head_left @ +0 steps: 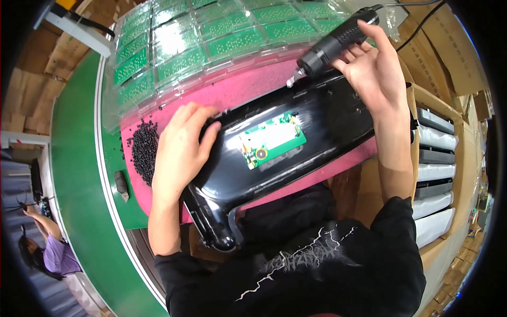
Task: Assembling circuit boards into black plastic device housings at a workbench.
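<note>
Screwdriver (335, 46) in the right hand (375, 74), up at one o'clock, and that's where I'd watch for trouble. Those fingers are closed round its barrel, and its tip slants down by the upper edge of the black shell (338, 111); from where I stand I can't tell whether it touches. If the tip skidded because of that slant, it could score the glossy surface. The shell fills the middle, lying across the pink mat (237, 84), with a green circuit board (274, 141) on its face; a slip towards six o'clock might damage that board. At nine o'clock the left hand (179, 142) rests on the shell's end, fingers half bent, though I can't tell whether they pinch anything. If that hold is light, a hard push from the tool could swing the whole piece round. The heap of small black pieces (143, 150) sits just beside that hand, so a careless wrist might scatter it. Up at twelve, the clear tray (110, 100) of boards is near enough to be knocked, and the cord (376, 7) could snag
</note>
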